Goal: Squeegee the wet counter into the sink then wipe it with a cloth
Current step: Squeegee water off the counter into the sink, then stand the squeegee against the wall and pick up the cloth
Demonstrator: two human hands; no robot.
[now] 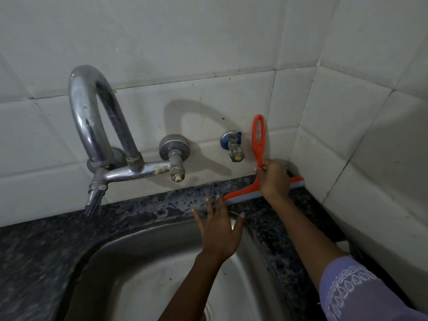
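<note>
An orange squeegee (259, 140) with a grey rubber blade stands on the dark speckled counter (162, 205) in the back right corner, its loop handle pointing up along the tiled wall. My right hand (274, 179) is closed around the lower handle, just above the blade. My left hand (220, 230) lies flat with fingers spread on the back rim of the steel sink (143, 274), its fingertips touching the counter strip near the blade's left end. No cloth is in view.
A curved chrome tap (97, 126) with its spout juts out over the sink's back left. A wall valve (174, 156) and a brass stopcock (234, 147) stick out of the tiles just left of the squeegee. A tiled side wall (359, 147) closes the right.
</note>
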